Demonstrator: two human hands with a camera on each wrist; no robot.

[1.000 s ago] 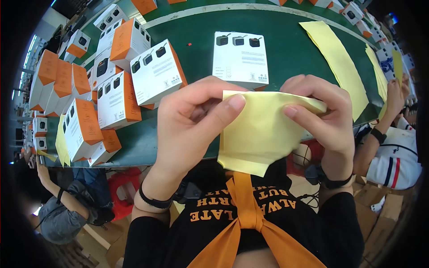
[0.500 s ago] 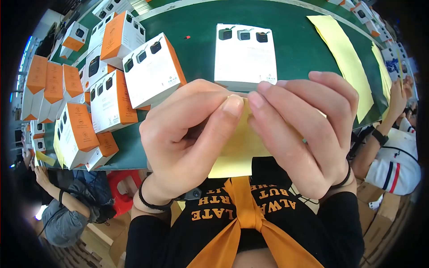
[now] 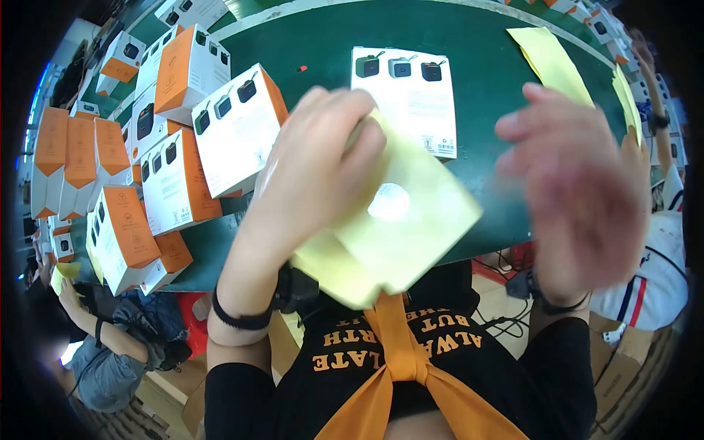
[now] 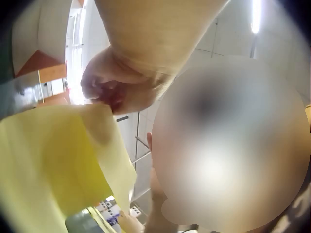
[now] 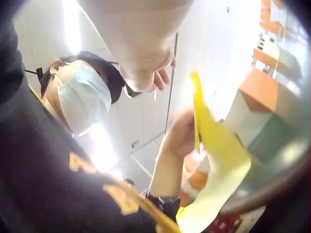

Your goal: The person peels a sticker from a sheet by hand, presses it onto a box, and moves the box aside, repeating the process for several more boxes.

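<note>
My left hand (image 3: 315, 165) grips a folded yellow sheet (image 3: 433, 227) by its upper left edge, fingers curled over it. A round white spot (image 3: 389, 201) shows on the sheet, which hangs tilted in front of my chest. In the right wrist view the sheet (image 5: 226, 158) bends downward from that hand. My right hand (image 3: 587, 198), blurred, stands apart from the sheet on the right, holding nothing, with its fingers spread loosely. Behind the sheet, a white box (image 3: 403, 106) printed with small speakers lies on the green table (image 3: 308, 37).
White and orange speaker boxes (image 3: 238, 128) are grouped at the left of the table. More yellow sheets (image 3: 550, 62) lie at the right. A small red piece (image 3: 301, 69) sits near the middle. People work at both sides, one in a grey shirt (image 3: 110, 367).
Both hands were together at the sheet's upper edge. The right hand has let go and moved off to the right; the left has lifted and turned the sheet, bringing the white spot into view.
</note>
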